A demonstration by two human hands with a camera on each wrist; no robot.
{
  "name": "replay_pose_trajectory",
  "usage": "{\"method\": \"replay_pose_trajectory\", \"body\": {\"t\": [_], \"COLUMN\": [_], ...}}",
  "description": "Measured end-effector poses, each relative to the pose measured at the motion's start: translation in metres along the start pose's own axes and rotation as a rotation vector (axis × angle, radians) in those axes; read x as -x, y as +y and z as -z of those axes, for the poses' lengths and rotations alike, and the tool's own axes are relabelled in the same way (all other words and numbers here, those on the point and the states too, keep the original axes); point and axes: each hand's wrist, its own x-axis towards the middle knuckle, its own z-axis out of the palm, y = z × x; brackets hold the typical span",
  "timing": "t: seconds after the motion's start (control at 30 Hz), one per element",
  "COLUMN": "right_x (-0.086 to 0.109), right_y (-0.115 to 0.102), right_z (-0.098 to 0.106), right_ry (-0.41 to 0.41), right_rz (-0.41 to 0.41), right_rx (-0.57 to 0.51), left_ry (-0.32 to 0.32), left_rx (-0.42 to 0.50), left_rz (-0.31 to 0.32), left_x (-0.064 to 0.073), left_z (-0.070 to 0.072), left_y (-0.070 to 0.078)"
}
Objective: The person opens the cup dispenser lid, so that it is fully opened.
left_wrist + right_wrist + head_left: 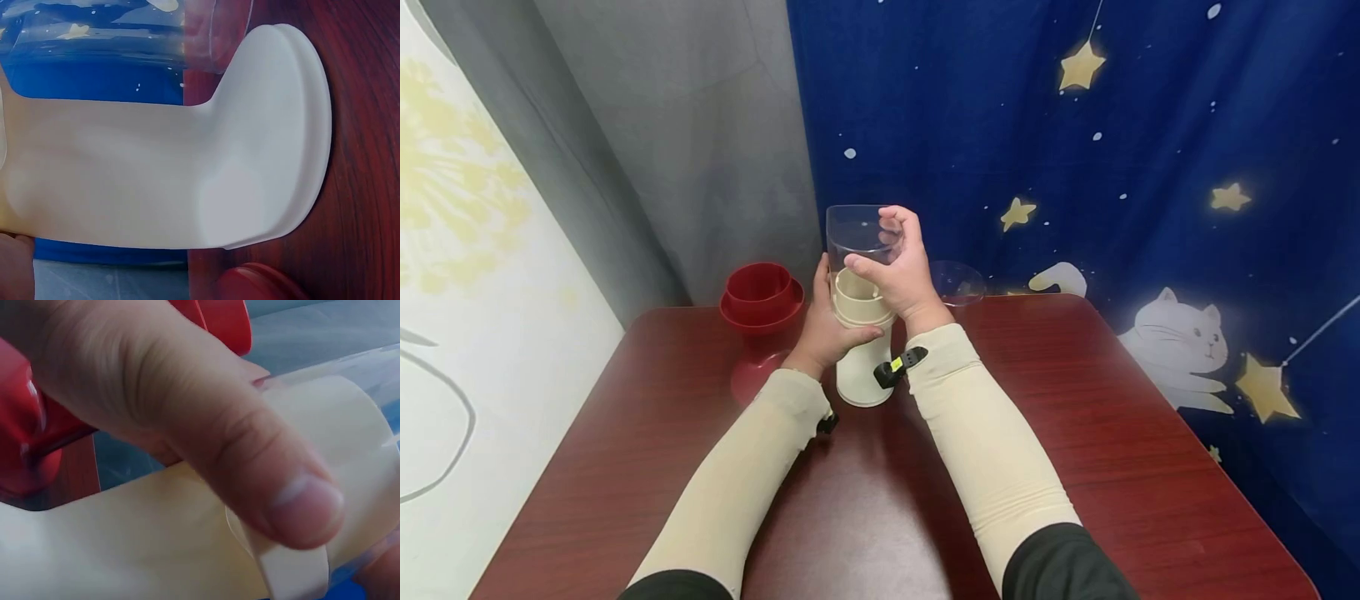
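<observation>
A cream stand [865,367] with a wide round foot is upright on the table. A clear plastic container [853,229] sits over its cream collar [861,310]. My left hand [829,329] grips the stand around the collar from the left; in the right wrist view its thumb [275,481] lies across the collar's edge. My right hand [904,271] holds the clear container from the right, thumb in front and fingers curled by the rim. The stand's foot [269,144] rests flat on the wood in the left wrist view.
A red stand [760,317] of similar shape is just left of my left hand. Behind my right wrist is another clear container [958,283]. The dark red table [1037,400] ends at a grey curtain [685,125] and a blue starry curtain [962,125].
</observation>
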Motion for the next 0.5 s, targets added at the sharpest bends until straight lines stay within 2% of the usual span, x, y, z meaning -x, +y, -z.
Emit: {"method": "replay_pose_trajectory", "body": {"t": [0.17,0.27,0.4,0.5], "right_x": [-0.0001,0.0011,0.0022,0.0014], "right_y": [0.0019,0.0019,0.0015,0.0015], "right_z": [0.0012,0.0015,0.0024,0.0039], "right_ry": [-0.008,-0.011,-0.019,-0.024], "right_rz": [0.026,0.038,0.045,0.05], "right_rx": [0.013,0.06,0.1,0.084], "left_ry": [0.009,0.007,0.004,0.005], "left_rx": [-0.003,0.006,0.047,0.059], "left_rz": [-0.01,-0.014,-0.06,-0.086], "left_x": [0.0008,0.001,0.0,-0.0013], "left_z": [0.0008,0.0007,0.0,-0.0015], "left_y": [0.0004,-0.0001,-0.002,-0.0039]}}
